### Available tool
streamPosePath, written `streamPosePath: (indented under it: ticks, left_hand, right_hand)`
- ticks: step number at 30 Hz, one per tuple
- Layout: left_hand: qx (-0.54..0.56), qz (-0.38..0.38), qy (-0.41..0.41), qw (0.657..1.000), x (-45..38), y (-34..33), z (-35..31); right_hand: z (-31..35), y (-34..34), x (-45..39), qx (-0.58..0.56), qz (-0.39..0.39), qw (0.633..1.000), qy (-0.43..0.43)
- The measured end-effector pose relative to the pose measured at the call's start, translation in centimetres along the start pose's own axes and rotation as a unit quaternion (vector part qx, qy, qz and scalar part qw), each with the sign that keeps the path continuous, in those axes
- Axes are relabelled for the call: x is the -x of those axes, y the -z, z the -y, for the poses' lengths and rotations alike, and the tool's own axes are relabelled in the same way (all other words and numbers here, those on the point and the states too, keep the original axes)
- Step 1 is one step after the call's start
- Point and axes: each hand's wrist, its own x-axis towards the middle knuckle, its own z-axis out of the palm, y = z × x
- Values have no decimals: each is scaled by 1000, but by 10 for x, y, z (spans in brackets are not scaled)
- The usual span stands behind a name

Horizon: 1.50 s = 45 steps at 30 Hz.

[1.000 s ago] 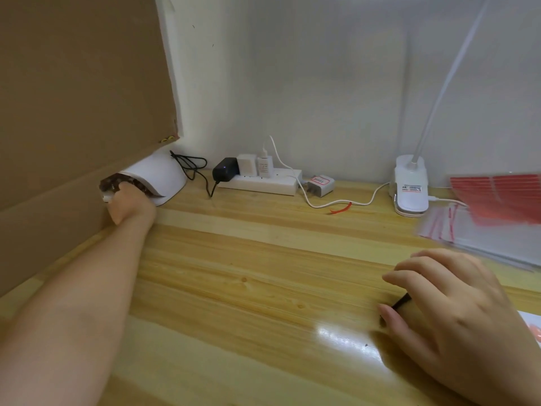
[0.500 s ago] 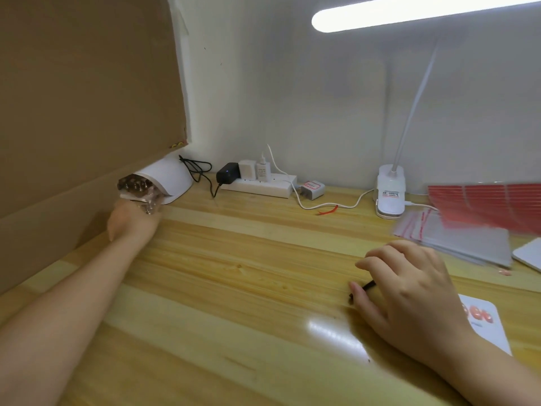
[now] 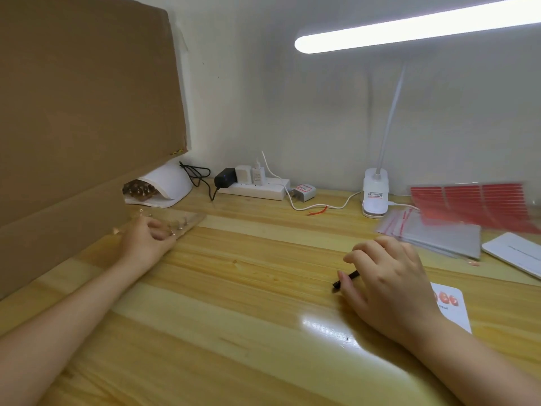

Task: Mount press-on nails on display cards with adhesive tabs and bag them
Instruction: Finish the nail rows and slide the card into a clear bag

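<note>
Nearest me, my right hand [image 3: 389,285] rests on the wooden table [image 3: 234,303], its grip curled around a thin dark tool [image 3: 345,279] whose tip pokes out toward the left. Under my right wrist lies a white display card [image 3: 452,306] with red printing; my hand covers most of it, so I cannot tell whether any nails are mounted on it.

Farther out on the left, my left hand [image 3: 146,240] has its grip closed on a clear strip [image 3: 178,225] that carries a row of small press-on nails; the strip is blurred, and I cannot count them. Judging from this, the mounting has barely begun and nothing looks bagged yet.

To the right, near the table's far side, sit a stack of clear bags [image 3: 433,234] with red seals, red sheets [image 3: 468,203] behind them that are too smeared to identify, and a white tray [image 3: 515,253] cut off by the frame edge.

At the back stand a white nail lamp [image 3: 164,183] with more nails inside, half hidden by a cardboard panel [image 3: 82,112], a power strip [image 3: 254,189] and a clip-on desk lamp [image 3: 376,191].
</note>
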Motion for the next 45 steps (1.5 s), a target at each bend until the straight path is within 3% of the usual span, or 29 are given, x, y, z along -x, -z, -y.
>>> streamPosePath:
  ticks: [6,9,11,12,14,15,16,18,22,31,36,40,41,45]
  left_hand:
    - [6,151,-146,978,35,-19,-31]
    - [-7,189,-177,966,36,-24,-36]
    - [-18,145,-178,973,31,-18,-31]
    - [-53,88,-174,979,25,-12,-25]
    - [-187,-25,-125,974,3,7,-4]
    - [-264,-42,-82,960,-9,18,9]
    - [-320,-31,-40,946,-19,28,22]
    - [-333,14,0,943,-36,40,45]
    - [-234,48,-48,970,-59,49,67]
    - [-174,0,-106,979,-91,28,42]
    - [-135,65,-95,984,-106,2,31]
    - [-171,-42,-93,980,-117,-4,30]
    - [-206,-40,-75,975,-120,-6,29]
    - [-278,76,18,957,-126,-17,17]
  right_hand:
    - [0,-2,-1,-3,8,1000,0]
    - [-1,-3,0,-5,4,1000,2]
    - [-2,-4,1,-6,1,1000,3]
    - [-2,-4,1,-6,1,1000,3]
    - [-1,-5,0,-9,3,1000,4]
    - [0,-5,0,-10,5,1000,6]
    - [0,-5,-1,-11,6,1000,7]
    - [0,-5,-1,-16,9,1000,7]
    - [-1,-5,-1,-21,12,1000,4]
    - [-1,-7,-1,-28,16,999,10]
    - [-3,-7,-1,-32,17,999,15]
    - [-3,-8,-1,-34,19,999,17]
    - [-3,-8,-1,-33,20,999,18]
    - [-4,-10,0,-34,20,999,20]
